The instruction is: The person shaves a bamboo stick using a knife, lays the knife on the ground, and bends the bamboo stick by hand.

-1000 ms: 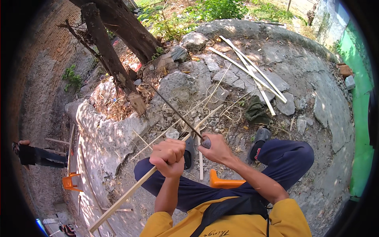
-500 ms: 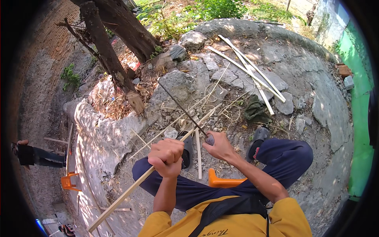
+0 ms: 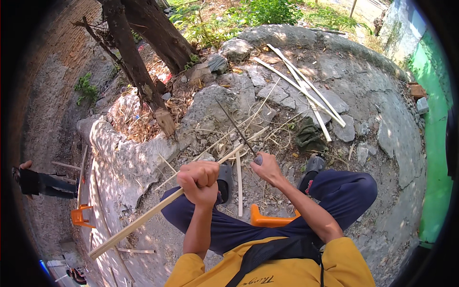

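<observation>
My left hand [image 3: 198, 182] is closed in a fist around a long pale strip of wood or bamboo [image 3: 138, 221], which slants from the lower left up toward the middle. My right hand [image 3: 266, 170] grips the dark handle of a long, thin-bladed knife [image 3: 236, 128]. Its blade points up and left, crossing the far part of the strip; whether it touches the strip I cannot tell. Beneath lie thin curled shavings [image 3: 282, 138] and another pale strip [image 3: 239, 186] between my feet.
Several pale strips [image 3: 311, 91] lie on cracked concrete at the far right. A dark green cloth [image 3: 311, 136] is crumpled near my right foot. Tree trunks [image 3: 158, 38] rise at the upper left. An orange stool [image 3: 272, 220] is below me. Another person [image 3: 36, 184] stands far left near an orange chair [image 3: 82, 216].
The near end of the held strip has swung up and left. My right hand has shifted slightly right and up, and the knife's tip has moved to the right, making the blade steeper.
</observation>
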Available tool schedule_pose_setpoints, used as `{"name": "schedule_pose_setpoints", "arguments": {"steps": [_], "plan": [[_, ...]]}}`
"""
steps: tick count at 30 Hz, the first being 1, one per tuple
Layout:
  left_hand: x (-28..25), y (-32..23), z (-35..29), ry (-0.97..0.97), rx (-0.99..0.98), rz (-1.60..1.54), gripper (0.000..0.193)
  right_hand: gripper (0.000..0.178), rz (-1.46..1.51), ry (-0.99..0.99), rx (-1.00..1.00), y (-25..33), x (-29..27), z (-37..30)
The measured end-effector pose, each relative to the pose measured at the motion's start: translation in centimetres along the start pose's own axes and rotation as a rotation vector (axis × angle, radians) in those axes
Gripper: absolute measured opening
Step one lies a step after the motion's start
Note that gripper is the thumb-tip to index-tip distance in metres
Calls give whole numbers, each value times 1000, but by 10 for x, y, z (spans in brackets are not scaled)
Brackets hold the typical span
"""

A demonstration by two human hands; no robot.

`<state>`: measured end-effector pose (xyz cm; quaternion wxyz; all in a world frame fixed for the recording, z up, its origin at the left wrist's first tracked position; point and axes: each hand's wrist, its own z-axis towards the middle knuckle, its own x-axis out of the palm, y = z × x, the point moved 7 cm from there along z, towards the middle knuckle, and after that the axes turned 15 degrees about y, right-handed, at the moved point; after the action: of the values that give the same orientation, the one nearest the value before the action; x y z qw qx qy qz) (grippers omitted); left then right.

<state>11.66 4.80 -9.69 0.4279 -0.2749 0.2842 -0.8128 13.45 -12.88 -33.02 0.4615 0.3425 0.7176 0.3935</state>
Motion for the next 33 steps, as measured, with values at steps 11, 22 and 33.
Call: {"name": "schedule_pose_setpoints", "arguments": {"steps": [11, 22, 33], "plan": [[9, -55, 68, 35, -182, -26, 57, 35, 227, 180, 34, 55, 25, -35], [-6, -3, 34, 55, -4, 304, 63, 35, 247, 112, 71, 18, 25, -21], [-16, 62, 5, -102, -243, 84, 71, 35, 176, 97, -4, 42, 20, -16]]}}
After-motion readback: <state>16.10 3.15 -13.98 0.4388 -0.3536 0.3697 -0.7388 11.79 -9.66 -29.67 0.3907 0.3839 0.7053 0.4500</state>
